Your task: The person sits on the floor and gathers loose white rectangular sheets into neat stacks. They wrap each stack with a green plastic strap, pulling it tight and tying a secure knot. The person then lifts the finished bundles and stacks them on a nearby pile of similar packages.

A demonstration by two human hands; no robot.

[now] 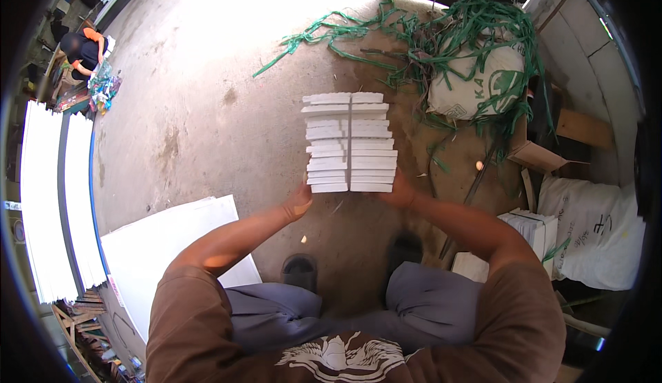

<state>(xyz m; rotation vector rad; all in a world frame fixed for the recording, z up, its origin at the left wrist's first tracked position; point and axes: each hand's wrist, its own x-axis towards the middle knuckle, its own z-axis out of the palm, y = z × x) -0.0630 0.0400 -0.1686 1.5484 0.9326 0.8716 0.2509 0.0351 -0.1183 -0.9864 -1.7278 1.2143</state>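
Under me spreads the concrete floor (207, 107), stained and sunlit at the far end, and to my left a big white sheet (165, 252) lies flat on it beside long white panels (52, 203) leaning in a row. Off to my right a heap of green strapping (469, 31) sprawls over a white sack (476, 79), likely cut off other bundles and tossed aside. Out in front of me, at arm's length above the floor, I'm holding the bundle of white boards (350, 143), stacked flat and bound by a band down the middle so nothing slides. My left hand (300, 200) and right hand (400, 193) clamp its near corners from either side, fingers curled underneath, carrying the weight evenly. My shoes (300, 269) sit below.
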